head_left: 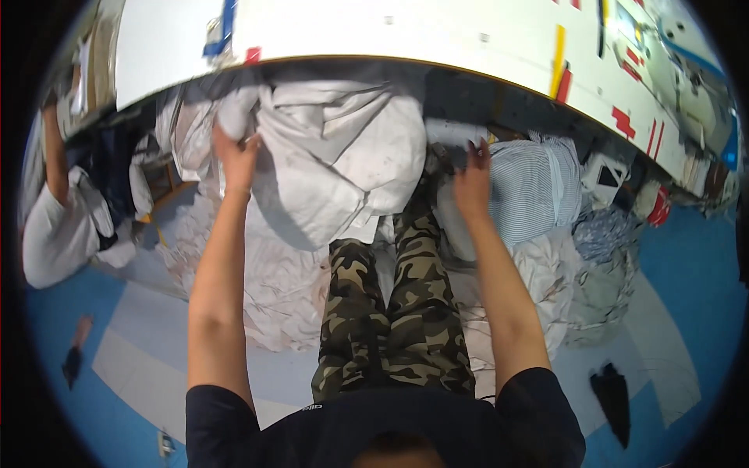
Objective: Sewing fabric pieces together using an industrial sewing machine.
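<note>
A large white cloth [343,148] with faint smudges hangs in folds below the edge of the white table and spreads over my knees. At its left side my left hand [236,162] is closed on a bunched, blurred part of the cloth; the fingertips are partly hidden. To the right, my right hand [473,181] reaches forward with fingers apart and nothing visible in them. Beside it lies a blue-and-white striped fabric [530,187], just right of the fingers. The dark gap beyond the right fingertips is too dim to make out.
A white tabletop [374,31] with coloured tape strips crosses the far side. Piles of pale fabric [285,300] lie around my legs, with grey-green fabric [605,292] at right. Another person in a white top [66,234] sits at far left. A black object [611,398] lies on the floor.
</note>
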Demonstrator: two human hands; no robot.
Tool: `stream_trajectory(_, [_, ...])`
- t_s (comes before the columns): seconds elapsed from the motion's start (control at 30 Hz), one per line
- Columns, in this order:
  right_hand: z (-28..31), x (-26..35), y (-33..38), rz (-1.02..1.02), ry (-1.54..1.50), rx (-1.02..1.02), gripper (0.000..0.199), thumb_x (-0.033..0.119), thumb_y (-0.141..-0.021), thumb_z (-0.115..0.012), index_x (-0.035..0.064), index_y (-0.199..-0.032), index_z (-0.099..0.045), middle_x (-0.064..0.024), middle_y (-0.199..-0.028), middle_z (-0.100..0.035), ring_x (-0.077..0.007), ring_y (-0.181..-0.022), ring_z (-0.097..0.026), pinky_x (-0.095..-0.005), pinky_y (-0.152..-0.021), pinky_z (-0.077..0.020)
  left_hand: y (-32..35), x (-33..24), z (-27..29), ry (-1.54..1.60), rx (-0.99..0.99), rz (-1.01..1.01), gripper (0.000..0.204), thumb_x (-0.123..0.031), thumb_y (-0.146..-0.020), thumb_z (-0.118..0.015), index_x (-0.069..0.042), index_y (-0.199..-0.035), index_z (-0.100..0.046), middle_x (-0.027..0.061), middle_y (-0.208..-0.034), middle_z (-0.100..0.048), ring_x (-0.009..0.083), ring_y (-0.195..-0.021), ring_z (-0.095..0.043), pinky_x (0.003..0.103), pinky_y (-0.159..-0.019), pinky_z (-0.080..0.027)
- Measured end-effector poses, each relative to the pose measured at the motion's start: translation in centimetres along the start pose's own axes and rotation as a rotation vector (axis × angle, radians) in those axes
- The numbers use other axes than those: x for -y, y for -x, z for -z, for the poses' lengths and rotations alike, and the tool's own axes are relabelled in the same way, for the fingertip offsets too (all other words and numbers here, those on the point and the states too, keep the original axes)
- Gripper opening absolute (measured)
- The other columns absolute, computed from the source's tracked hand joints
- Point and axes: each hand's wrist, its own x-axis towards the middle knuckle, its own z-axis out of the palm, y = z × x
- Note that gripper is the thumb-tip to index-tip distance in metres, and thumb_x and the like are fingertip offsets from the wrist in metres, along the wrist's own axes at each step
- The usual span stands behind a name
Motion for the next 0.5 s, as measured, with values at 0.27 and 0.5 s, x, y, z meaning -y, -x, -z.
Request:
stream_trajectory(0.27, [7.3, -14.7, -5.6, 0.022, 0.513, 0.298, 0.082, 0.038, -0.065, -0.086, 0.0111, -0.136, -0.056, -0.0128, -0.154, -0.036, -0.0360, -0.143, -0.032, -0.0518, -0.113, -0.0328, 2.4, -27.0, 4.2, -0.157, -0.228, -0.675, 0.046, 0.002, -0.085, -0.063, 0.002, -0.131, -0.054, 0.0188, -0.130, -0.051, 0.0320, -0.120, -0.049, 0.040, -0.101, -0.040])
stream_trajectory(0.5, [7.4, -16.9, -5.3, 0.133, 0.465, 0.437, 0.083, 0.059, -0.053, -0.085, 0.0134, -0.118, -0.062, -0.0104, -0.122, -0.055, -0.0330, -0.123, -0.046, -0.0581, -0.112, -0.0287, -6.3, -42.0, -3.3, -0.437, 0.320, -1.130, 0.073, -0.043, -0.085, -0.069, -0.011, -0.146, -0.046, 0.0137, -0.152, -0.040, 0.0350, -0.132, -0.041, 0.044, -0.110, -0.034])
